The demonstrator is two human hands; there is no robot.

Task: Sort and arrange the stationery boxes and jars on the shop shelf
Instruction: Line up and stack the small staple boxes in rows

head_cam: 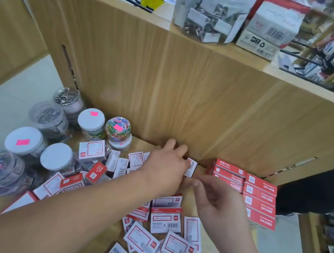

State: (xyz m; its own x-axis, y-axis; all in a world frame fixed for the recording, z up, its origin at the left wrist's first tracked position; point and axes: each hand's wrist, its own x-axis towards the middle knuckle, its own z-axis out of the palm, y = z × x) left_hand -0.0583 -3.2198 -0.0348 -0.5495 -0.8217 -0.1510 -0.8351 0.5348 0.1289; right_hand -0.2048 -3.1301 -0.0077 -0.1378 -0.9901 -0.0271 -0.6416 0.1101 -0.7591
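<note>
Small box (191, 167) is held on end at the back wall (166, 96), just left of the red stack (243, 186), pinched by the left hand (167, 165). The right hand (219, 202) is seen just below it, fingers loosely curled, nothing gripped. Risk: box could be tipped onto the loose boxes (166, 218) if let go unsupported, or the stack knocked askew by the right wrist.

Red-white boxes (165, 220) lie scattered beside clustered jars (56, 157).
</note>
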